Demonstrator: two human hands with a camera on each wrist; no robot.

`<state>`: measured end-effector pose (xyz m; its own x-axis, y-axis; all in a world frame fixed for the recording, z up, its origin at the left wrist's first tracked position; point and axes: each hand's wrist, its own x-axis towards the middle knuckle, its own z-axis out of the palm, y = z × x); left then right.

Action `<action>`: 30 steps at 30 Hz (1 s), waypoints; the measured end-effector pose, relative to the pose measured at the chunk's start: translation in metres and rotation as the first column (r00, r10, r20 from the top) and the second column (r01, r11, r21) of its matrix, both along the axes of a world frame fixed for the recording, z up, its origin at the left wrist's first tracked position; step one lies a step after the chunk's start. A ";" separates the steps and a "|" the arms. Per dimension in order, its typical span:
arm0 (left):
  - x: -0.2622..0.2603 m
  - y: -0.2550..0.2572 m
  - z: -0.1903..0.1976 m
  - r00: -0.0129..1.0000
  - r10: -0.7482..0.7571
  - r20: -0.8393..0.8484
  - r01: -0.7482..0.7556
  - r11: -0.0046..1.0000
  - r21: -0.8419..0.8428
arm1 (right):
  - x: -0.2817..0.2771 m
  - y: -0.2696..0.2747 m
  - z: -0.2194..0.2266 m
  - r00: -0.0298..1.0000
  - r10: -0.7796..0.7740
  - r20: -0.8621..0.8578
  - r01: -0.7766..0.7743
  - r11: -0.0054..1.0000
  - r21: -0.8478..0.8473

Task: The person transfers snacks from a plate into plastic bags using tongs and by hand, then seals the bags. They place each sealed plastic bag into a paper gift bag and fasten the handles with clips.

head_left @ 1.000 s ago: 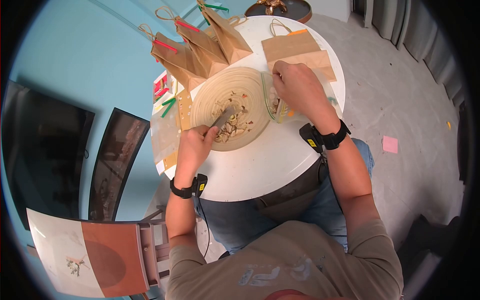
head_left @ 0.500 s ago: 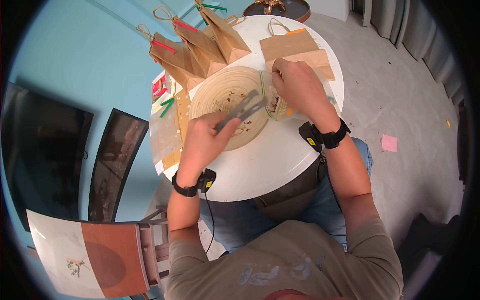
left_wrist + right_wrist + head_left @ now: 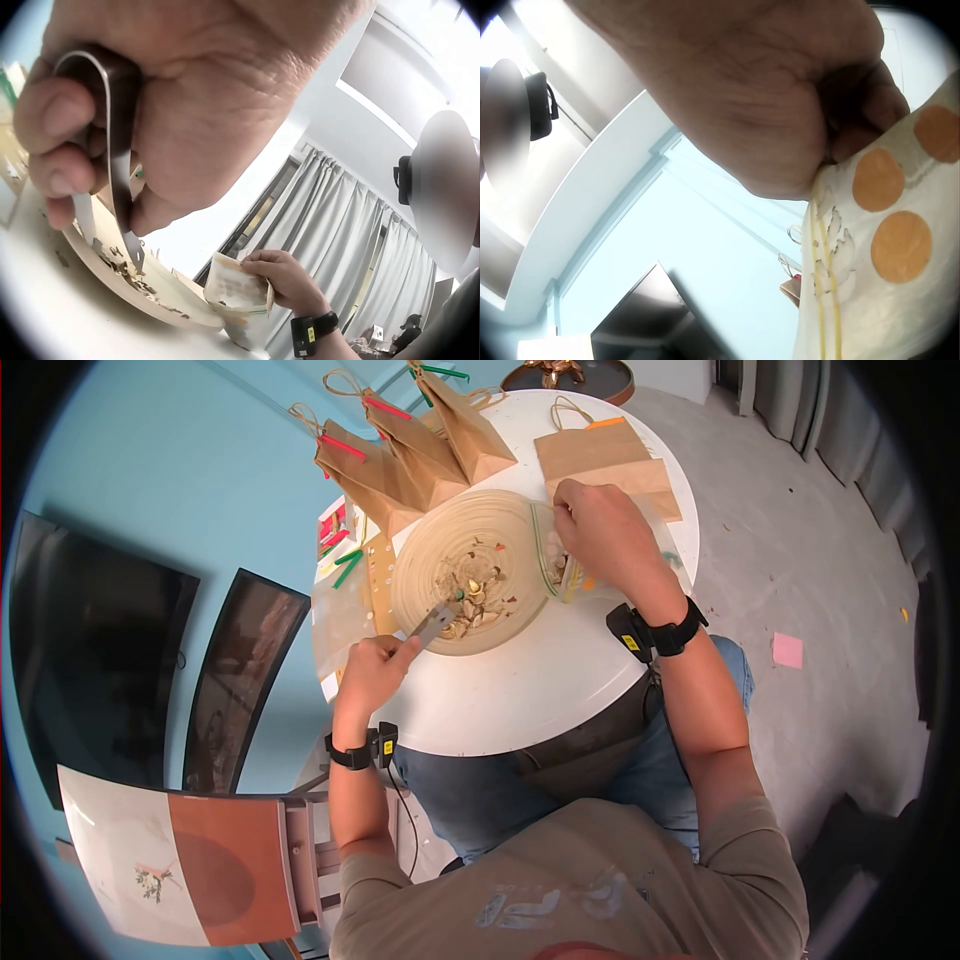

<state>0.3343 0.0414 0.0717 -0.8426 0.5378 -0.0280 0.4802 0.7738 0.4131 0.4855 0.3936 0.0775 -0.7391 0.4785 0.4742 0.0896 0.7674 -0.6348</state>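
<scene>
My left hand (image 3: 372, 675) grips folded metal tongs (image 3: 116, 142) between thumb and fingers. Their tips point down toward dried plant pieces (image 3: 478, 592) on the round, ridged wooden plate (image 3: 415, 560), at its near left side. In the left wrist view the two arms of the tongs stand apart, close over the pieces. At the plate's right edge my right hand (image 3: 615, 538) pinches the top of a clear zip bag (image 3: 855, 315) with orange dots. The bag's mouth faces the plate, and some pale and brown pieces show inside it.
Brown paper bags (image 3: 430, 465) with red and green clips stand at the back left of the white table (image 3: 500, 710). Another paper bag (image 3: 600, 455) lies flat at the back right. Green clips (image 3: 348, 565) and a small red-and-white box (image 3: 335, 525) are left of the plate.
The tongs went from the pieces on the plate over to the bag's mouth, then came back left to the plate's near side. My right hand has kept the bag in about the same place.
</scene>
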 end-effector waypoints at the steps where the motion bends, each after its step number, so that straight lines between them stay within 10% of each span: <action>1: 0.002 0.001 -0.003 1.000 -0.026 0.013 0.026 0.999 0.037 | 0.000 -0.001 0.000 1.000 0.002 0.012 -0.002 1.000 0.008; 30: 0.017 0.038 0.026 0.988 -0.084 -0.132 0.093 0.994 0.060 | -0.004 0.001 -0.005 1.000 -0.002 0.005 0.002 1.000 0.008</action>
